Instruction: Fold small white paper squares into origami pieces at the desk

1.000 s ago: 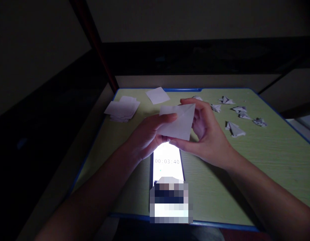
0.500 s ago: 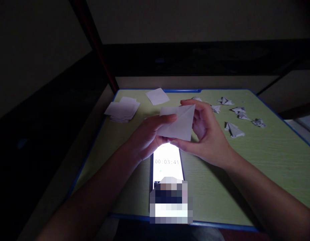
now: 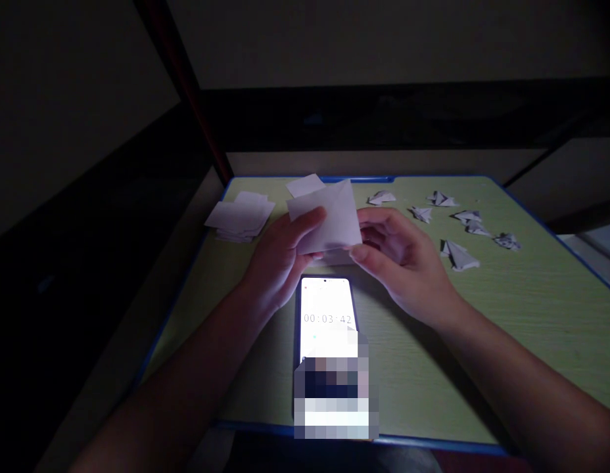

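My left hand (image 3: 285,253) grips a creased white sheet of paper (image 3: 329,220), its thumb lying on the front face and the fingers behind. A diagonal fold line runs toward the upper corner, and a second layer of paper shows below the front one. At the lower right corner, the thumb of my right hand (image 3: 403,263) presses the paper's edge, while its curled fingers are partly hidden behind. Under the hands lies a lit phone (image 3: 327,302) with a running timer, its lower part blurred out.
A stack of white paper squares (image 3: 240,217) sits at the table's back left. One loose square (image 3: 305,185) lies behind the held paper. Several folded paper pieces, among them a larger one (image 3: 460,256), are scattered at the right. The green table (image 3: 522,341) has a blue rim.
The paper has turned and risen slightly to the left, with its corner now pointing up. My right fingers have shifted from its upper right edge to its lower right corner.
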Available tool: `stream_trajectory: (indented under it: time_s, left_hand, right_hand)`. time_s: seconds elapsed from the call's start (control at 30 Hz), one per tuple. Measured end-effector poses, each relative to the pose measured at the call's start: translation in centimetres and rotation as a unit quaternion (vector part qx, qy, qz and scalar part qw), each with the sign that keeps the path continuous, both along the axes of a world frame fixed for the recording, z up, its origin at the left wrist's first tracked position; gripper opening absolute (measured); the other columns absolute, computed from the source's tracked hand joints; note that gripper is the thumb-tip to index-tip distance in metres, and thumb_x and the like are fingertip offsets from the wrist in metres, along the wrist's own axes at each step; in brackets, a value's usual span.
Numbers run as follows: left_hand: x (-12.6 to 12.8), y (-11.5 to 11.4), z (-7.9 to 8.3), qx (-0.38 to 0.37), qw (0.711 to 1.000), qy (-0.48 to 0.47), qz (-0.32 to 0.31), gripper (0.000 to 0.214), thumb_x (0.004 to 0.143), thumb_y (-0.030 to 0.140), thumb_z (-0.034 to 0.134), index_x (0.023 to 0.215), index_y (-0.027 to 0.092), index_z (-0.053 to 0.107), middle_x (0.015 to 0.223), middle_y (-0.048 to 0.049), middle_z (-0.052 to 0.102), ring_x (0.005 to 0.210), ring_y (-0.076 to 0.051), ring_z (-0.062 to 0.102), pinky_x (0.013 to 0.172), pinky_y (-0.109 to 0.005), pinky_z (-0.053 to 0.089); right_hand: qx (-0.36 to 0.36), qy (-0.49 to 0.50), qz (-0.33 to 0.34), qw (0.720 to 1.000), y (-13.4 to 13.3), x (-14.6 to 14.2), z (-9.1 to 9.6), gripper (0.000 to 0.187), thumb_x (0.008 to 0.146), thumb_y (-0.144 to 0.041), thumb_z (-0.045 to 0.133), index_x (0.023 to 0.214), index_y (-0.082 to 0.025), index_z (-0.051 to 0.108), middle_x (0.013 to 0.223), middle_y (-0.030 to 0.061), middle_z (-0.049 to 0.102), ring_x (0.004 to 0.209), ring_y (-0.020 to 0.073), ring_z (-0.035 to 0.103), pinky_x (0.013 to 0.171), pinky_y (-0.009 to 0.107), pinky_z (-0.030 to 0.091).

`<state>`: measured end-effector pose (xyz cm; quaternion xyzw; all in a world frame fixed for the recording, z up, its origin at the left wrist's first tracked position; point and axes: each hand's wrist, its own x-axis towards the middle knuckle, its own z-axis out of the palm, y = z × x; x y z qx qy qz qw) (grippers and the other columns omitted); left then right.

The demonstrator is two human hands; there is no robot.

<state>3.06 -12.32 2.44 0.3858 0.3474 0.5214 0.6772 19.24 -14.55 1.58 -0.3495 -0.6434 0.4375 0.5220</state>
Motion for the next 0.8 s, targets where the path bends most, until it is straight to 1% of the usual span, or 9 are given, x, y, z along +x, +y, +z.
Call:
stream_trajectory:
  time_s: [0.07, 0.17, 0.23, 0.3, 0.43, 0.5, 0.6, 0.67, 0.8]
  left_hand:
    - [0.2, 0.0, -0.1, 0.009, 1.000, 0.015, -0.002, 0.027, 0.073, 0.035, 0.072, 0.092, 0.018, 0.062, 0.095, -0.0060, 0.068, 0.084, -0.017, 0.061, 0.067, -0.027, 0.050]
    - [0.4, -0.2, -0.4, 0.022, 0.998, 0.048, -0.028, 0.030, 0.072, 0.035, 0.072, 0.094, 0.017, 0.063, 0.091, -0.0066, 0.070, 0.087, -0.020, 0.064, 0.074, -0.031, 0.051]
    - [0.4, -0.3, -0.6, 0.038, 0.996, 0.083, -0.019, 0.028, 0.073, 0.035, 0.071, 0.093, 0.017, 0.063, 0.086, -0.0054, 0.069, 0.083, -0.020, 0.064, 0.074, -0.032, 0.051]
    - [0.3, -0.5, -0.6, 0.087, 0.987, 0.137, 0.022, 0.027, 0.073, 0.033, 0.073, 0.092, 0.018, 0.063, 0.085, -0.0037, 0.069, 0.080, -0.018, 0.063, 0.072, -0.030, 0.050]
    - [-0.2, -0.9, 0.0, 0.205, 0.946, 0.234, 0.092, 0.029, 0.076, 0.027, 0.073, 0.103, 0.021, 0.063, 0.103, -0.0038, 0.069, 0.091, -0.018, 0.063, 0.072, -0.026, 0.050]
    - [-0.4, -1.0, 0.2, 0.225, 0.937, 0.250, 0.092, 0.031, 0.080, 0.028, 0.069, 0.110, 0.023, 0.064, 0.113, -0.0042, 0.068, 0.095, -0.018, 0.063, 0.073, -0.026, 0.050]
    - [-0.4, -1.1, 0.2, 0.252, 0.921, 0.287, 0.080, 0.029, 0.082, 0.026, 0.067, 0.111, 0.023, 0.066, 0.122, -0.0033, 0.068, 0.105, -0.019, 0.062, 0.082, -0.028, 0.051]
    - [-0.4, -1.2, 0.2, 0.265, 0.912, 0.305, 0.070, 0.027, 0.082, 0.023, 0.066, 0.109, 0.023, 0.068, 0.121, -0.0029, 0.069, 0.108, -0.019, 0.062, 0.087, -0.028, 0.050]
    - [-0.1, -1.3, 0.4, 0.262, 0.914, 0.302, 0.065, 0.026, 0.081, 0.021, 0.066, 0.107, 0.021, 0.068, 0.119, -0.0030, 0.071, 0.103, -0.017, 0.064, 0.087, -0.028, 0.050]
  right_hand:
    - [-0.026, 0.011, -0.032, 0.999, 0.1, 0.0, 0.0, 0.018, 0.081, -0.037, 0.073, 0.088, -0.023, 0.064, 0.078, 0.0001, 0.066, 0.069, 0.0145, 0.059, 0.063, 0.030, 0.048]
    - [-0.058, 0.048, -0.068, 0.995, 0.5, 0.1, -0.1, 0.019, 0.081, -0.037, 0.072, 0.075, -0.021, 0.064, 0.066, -0.0019, 0.061, 0.059, 0.0113, 0.052, 0.053, 0.026, 0.041]
    - [-0.084, 0.075, -0.065, 0.991, 0.8, 0.2, -0.2, 0.019, 0.080, -0.036, 0.073, 0.073, -0.020, 0.064, 0.063, -0.0025, 0.060, 0.056, 0.0102, 0.051, 0.052, 0.025, 0.039]
    - [-0.104, 0.081, -0.062, 0.989, 1.0, 0.3, -0.2, 0.020, 0.079, -0.035, 0.074, 0.072, -0.019, 0.065, 0.061, -0.0026, 0.060, 0.055, 0.0097, 0.051, 0.051, 0.024, 0.038]
    - [-0.111, 0.045, -0.082, 0.989, 0.9, 0.3, 0.0, 0.021, 0.080, -0.031, 0.071, 0.067, -0.018, 0.062, 0.055, -0.0034, 0.055, 0.050, 0.0083, 0.045, 0.048, 0.024, 0.031]
    - [-0.112, 0.027, -0.091, 0.989, 0.8, 0.4, 0.1, 0.020, 0.081, -0.028, 0.069, 0.066, -0.018, 0.061, 0.054, -0.0039, 0.053, 0.049, 0.0081, 0.043, 0.047, 0.025, 0.028]
    - [-0.115, 0.010, -0.090, 0.989, 0.7, 0.4, 0.2, 0.018, 0.081, -0.027, 0.067, 0.067, -0.018, 0.061, 0.055, -0.0037, 0.053, 0.050, 0.0089, 0.044, 0.048, 0.025, 0.029]
    - [-0.117, 0.006, -0.086, 0.989, 0.6, 0.4, 0.3, 0.018, 0.081, -0.027, 0.067, 0.067, -0.018, 0.061, 0.055, -0.0037, 0.053, 0.050, 0.0092, 0.044, 0.048, 0.025, 0.029]
    - [-0.113, 0.023, -0.086, 0.990, 0.7, 0.3, 0.4, 0.017, 0.081, -0.027, 0.066, 0.068, -0.018, 0.062, 0.055, -0.0037, 0.054, 0.050, 0.0090, 0.045, 0.047, 0.025, 0.030]
